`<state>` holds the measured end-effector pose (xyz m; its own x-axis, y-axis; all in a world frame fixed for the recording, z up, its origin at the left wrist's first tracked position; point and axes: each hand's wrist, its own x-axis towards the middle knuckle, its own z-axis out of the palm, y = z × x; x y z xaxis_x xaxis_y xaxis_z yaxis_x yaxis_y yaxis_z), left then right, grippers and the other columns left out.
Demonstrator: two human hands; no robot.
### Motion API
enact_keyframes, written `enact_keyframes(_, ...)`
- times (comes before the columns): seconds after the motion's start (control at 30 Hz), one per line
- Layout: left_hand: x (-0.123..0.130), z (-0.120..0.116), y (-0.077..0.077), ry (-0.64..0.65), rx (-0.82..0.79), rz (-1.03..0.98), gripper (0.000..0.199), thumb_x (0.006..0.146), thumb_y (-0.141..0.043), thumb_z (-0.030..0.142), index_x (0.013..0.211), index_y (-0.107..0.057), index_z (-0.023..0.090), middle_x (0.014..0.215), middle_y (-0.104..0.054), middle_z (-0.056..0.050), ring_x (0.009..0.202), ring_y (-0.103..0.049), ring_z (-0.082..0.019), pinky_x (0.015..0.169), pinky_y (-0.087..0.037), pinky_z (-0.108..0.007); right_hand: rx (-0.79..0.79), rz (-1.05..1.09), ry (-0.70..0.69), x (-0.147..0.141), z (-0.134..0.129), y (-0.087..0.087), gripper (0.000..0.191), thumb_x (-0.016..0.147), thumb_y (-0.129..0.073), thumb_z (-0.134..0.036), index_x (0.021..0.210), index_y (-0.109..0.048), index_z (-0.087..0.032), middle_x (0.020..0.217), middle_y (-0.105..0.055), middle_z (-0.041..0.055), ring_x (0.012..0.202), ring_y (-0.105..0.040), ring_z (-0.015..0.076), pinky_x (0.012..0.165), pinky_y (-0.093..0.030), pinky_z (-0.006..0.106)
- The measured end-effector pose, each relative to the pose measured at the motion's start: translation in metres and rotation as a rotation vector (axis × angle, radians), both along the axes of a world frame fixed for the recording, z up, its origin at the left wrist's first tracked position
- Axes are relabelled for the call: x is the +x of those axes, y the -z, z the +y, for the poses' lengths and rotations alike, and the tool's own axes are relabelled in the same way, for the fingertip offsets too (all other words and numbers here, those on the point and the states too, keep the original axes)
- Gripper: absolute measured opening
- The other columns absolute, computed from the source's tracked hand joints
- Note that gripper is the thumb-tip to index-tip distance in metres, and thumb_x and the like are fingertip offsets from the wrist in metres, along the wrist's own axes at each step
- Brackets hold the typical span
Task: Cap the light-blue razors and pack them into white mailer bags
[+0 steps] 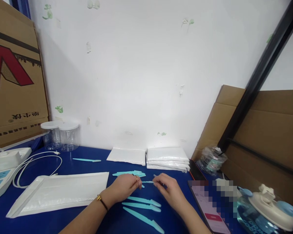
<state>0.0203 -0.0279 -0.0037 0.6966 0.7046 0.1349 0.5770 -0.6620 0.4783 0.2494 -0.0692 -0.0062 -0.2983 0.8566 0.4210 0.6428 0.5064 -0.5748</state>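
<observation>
My bench (88, 224) has a smooth, deep blue surface, and on its left near part lies a large padded envelope (65, 191), white and glossy with a bumpy, quilted skin. Far off, close to the pale, scuffed wall (127, 81), a flat white packet (127, 155) sits just left of a stack of similar packets (167, 158). Two clear round jars (69, 138) with white lids stand at the far left, near a looped white cable (45, 155) and a brown cardboard box (14, 84). On the right are a phone (211, 208), partly blurred out, a drink bottle (263, 211) with a cream lid, and a crinkly clear bag (213, 161). Bare blue runs between the envelope's far edge and a lone stick (86, 160), with more open room right of that stick. Three matching sticks (144, 206) fan out on the near side of my hands, tapered, with stepped ends at the right; a small pile (129, 174) overlaps just beyond my left hand (130, 187). The turquoise stick (147, 182) is between my hands: my left fingertips close on one end, and my right hand (168, 188) pinches the other. Only its thin, straight middle shows, pale and matte; my fingers hide the ends.
</observation>
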Motion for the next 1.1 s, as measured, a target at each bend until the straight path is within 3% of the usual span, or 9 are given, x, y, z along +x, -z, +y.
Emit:
enact_keyframes(0.17, 0.005, -0.004, 0.004, 0.028, 0.035, 0.047, 0.042, 0.093, -0.028, 0.044, 0.087, -0.065, 0.024, 0.086, -0.067, -0.002, 0.082, -0.059, -0.017, 0.072, -0.038, -0.025, -0.112, -0.009, -0.050, 0.000, -0.005, 0.002, 0.015, 0.083, -0.054, -0.028, 0.079, -0.067, -0.023, 0.072, -0.065, 0.0017, 0.067, -0.058, 0.0161, 0.062, -0.042, 0.025)
enact_keyframes(0.33, -0.011, 0.010, 0.002, -0.122, 0.146, 0.087, 0.021, 0.083, -0.052, 0.040, 0.094, -0.062, 0.024, 0.098, -0.062, -0.003, 0.095, -0.054, -0.021, 0.081, -0.037, -0.029, -0.300, -0.018, -0.036, 0.022, 0.000, 0.009, 0.008, 0.074, -0.064, -0.028, 0.077, -0.068, -0.022, 0.064, -0.063, -0.0001, 0.056, -0.055, 0.0151, 0.050, -0.037, 0.023)
enact_keyframes(0.53, -0.022, 0.022, 0.005, -0.200, 0.118, 0.175, 0.009, 0.079, -0.056, 0.025, 0.087, -0.061, 0.023, 0.095, -0.060, -0.003, 0.092, -0.054, -0.020, 0.078, -0.037, -0.028, -0.096, -0.148, 0.207, 0.050, 0.016, 0.016, 0.010, 0.075, -0.054, -0.018, 0.072, -0.064, -0.020, 0.072, -0.060, 0.0016, 0.065, -0.055, 0.0160, 0.060, -0.039, 0.025)
enact_keyframes(0.8, -0.016, 0.017, 0.006, -0.196, 0.139, 0.155, 0.008, 0.080, -0.052, 0.022, 0.077, -0.060, 0.021, 0.089, -0.060, -0.002, 0.086, -0.054, -0.018, 0.073, -0.036, -0.027, -0.046, -0.454, 0.278, 0.030, 0.019, 0.028, 0.012, 0.077, -0.051, -0.016, 0.073, -0.061, -0.020, 0.079, -0.058, 0.0022, 0.066, -0.055, 0.0144, 0.060, -0.036, 0.023)
enact_keyframes(0.93, -0.015, 0.018, 0.007, -0.189, 0.111, 0.164, 0.008, 0.079, -0.052, 0.020, 0.077, -0.060, 0.021, 0.082, -0.062, -0.001, 0.078, -0.055, -0.017, 0.070, -0.035, -0.026, -0.018, -0.378, 0.204, 0.018, 0.016, 0.027, 0.013, 0.077, -0.050, -0.013, 0.070, -0.058, -0.020, 0.075, -0.057, 0.0017, 0.066, -0.054, 0.0142, 0.060, -0.037, 0.023)
enact_keyframes(1.1, -0.008, 0.018, 0.012, -0.191, 0.096, 0.132, 0.007, 0.077, -0.054, 0.020, 0.074, -0.060, 0.021, 0.079, -0.063, 0.000, 0.074, -0.055, -0.016, 0.065, -0.034, -0.025, -0.112, -0.186, 0.055, 0.010, 0.017, 0.026, 0.014, 0.080, -0.050, -0.014, 0.072, -0.060, -0.020, 0.070, -0.055, -0.0005, 0.064, -0.054, 0.0134, 0.062, -0.040, 0.023)
